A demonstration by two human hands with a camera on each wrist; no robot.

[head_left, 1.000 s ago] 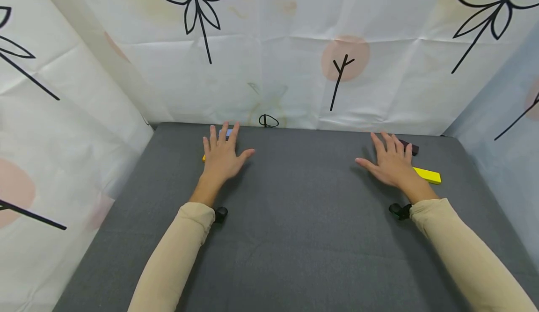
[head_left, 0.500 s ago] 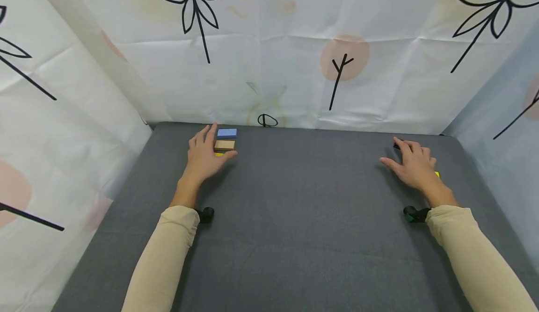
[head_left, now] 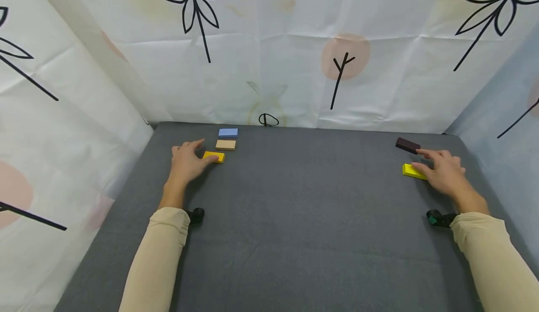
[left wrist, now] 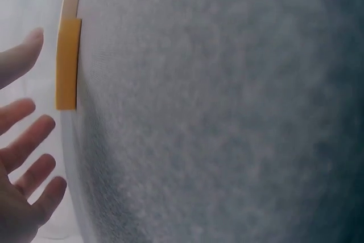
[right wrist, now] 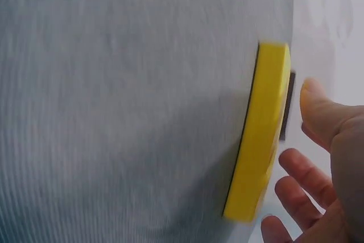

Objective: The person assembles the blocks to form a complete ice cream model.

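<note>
left hand (head_left: 185, 163) at centre left, right hand (head_left: 444, 172) at centre right, both loosely spread, beside an orange block (left wrist: 67, 66) and a yellow block (right wrist: 259, 132) respectively.

"What's lying towards ten o'clock on the grey tabletop (head_left: 294, 237)?"

"An orange-yellow block (left wrist: 67, 66), slim and oblong. It's resting flat, its long sides running roughly nine to three. A tan block (head_left: 226, 145) is sitting close by, towards its one o'clock."

"And the left hand (head_left: 184, 164)?"

"Hovering at its nine o'clock, the thumb overlapping it from above; whether they're touching, the views aren't settling."

"Towards two o'clock?"

"A bright yellow block (right wrist: 259, 135) is lying flat, running about nine-thirty to three-thirty. The right hand (head_left: 445, 174) is hiding its three-thirty end, and a dark block (head_left: 406, 144) is sitting near its twelve."
</note>
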